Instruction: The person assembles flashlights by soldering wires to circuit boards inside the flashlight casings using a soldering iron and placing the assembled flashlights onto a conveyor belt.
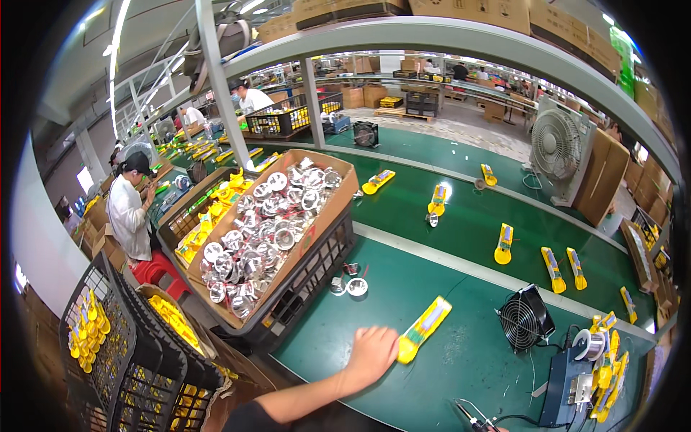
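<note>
Bright and even, lit from ceiling tubes [115,32] glaring white at upper left. Soft, short shadows under the fan [525,318] on the green bench [461,360]. Sparkling glare off the metal reflectors [266,230] in the carton. Strong fisheye bending of the shelf rail [461,39]; black vignette at all corners. Slightly soft toward the rim, sharp in the middle.

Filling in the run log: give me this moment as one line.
left hand: flat on green bench, touching yellow part | right hand: out of view | nearby: small black fan, cardboard box of silver reflectors

Yellow flashlight body [425,328] flat, diagonal, green bench.
</note>
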`<state>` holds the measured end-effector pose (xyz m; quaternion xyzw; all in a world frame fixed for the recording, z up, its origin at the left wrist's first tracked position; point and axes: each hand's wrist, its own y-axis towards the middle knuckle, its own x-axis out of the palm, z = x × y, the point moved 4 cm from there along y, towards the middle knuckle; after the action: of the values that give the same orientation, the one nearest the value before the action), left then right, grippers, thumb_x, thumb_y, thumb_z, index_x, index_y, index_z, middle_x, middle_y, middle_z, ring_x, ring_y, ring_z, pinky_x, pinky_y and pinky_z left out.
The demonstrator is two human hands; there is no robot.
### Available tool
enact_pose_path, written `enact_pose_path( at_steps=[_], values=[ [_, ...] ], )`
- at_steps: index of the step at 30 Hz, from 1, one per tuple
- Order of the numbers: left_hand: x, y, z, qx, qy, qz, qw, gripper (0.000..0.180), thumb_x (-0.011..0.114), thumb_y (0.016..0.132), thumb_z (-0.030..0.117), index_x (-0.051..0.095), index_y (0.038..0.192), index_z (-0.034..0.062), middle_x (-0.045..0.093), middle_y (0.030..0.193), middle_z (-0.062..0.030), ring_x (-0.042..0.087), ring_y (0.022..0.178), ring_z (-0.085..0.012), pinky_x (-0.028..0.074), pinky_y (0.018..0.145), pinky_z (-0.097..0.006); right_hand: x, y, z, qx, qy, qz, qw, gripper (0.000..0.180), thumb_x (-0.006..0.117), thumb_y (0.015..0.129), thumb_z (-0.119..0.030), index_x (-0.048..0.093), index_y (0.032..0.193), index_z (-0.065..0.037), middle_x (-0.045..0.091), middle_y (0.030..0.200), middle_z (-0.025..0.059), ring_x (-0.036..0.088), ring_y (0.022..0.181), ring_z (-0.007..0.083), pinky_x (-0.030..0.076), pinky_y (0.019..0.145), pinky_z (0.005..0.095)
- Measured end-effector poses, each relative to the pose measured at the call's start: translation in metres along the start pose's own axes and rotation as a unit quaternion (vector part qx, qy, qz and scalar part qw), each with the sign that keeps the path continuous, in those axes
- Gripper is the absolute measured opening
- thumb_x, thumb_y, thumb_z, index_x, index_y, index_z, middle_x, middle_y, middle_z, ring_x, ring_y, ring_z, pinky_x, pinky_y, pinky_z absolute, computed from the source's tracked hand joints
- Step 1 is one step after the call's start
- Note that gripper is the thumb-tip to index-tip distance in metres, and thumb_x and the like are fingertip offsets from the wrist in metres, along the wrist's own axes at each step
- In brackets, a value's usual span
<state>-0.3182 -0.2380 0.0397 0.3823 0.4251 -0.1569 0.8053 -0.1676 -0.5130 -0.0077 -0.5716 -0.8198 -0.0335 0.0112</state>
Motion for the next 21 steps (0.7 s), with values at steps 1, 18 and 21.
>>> enact_pose_path(
  at_steps=[1,18,21],
  values=[
    [-0.015,-0.02,0.0,-0.015,0.01,-0.02,1.0,0.009,0.055,0.075,0.016,0.05,0.074,0.0078,0.053,0.072,-0.0063,0.051,0.071,-0.0237,0.035,0.063,-0.038,-0.001,-0.003,-0.002,0.002,-0.013,-0.009,1.0,0.023,0.05,0.081,-0.021,0.046,0.087,0.001,0.051,0.058,0.0059,0.045,0.045,0.01,0.036,0.04,0.0203],
    [0.014,0.098,-0.105,-0.237,0.228,0.014,0.944,0.011,0.048,0.076,0.009,0.055,0.084,0.0041,0.056,0.087,-0.0116,0.056,0.081,-0.0256,0.044,0.066,-0.038,0.011,-0.031,-0.017,-0.051,0.068,0.042,0.995,0.019,0.053,0.081,-0.016,0.046,0.088,0.0,0.054,0.067,0.0082,0.045,0.045,0.0105,0.036,0.04,0.0201],
    [0.019,0.093,-0.113,-0.237,0.17,-0.034,0.956,0.008,0.049,0.076,0.007,0.055,0.08,0.004,0.055,0.085,-0.0138,0.058,0.077,-0.0265,0.045,0.066,-0.038,0.011,-0.027,-0.018,-0.077,0.062,0.014,0.995,0.019,0.053,0.081,-0.016,0.047,0.089,0.0,0.054,0.068,0.008,0.045,0.046,0.0105,0.037,0.04,0.0201]
  ],
)
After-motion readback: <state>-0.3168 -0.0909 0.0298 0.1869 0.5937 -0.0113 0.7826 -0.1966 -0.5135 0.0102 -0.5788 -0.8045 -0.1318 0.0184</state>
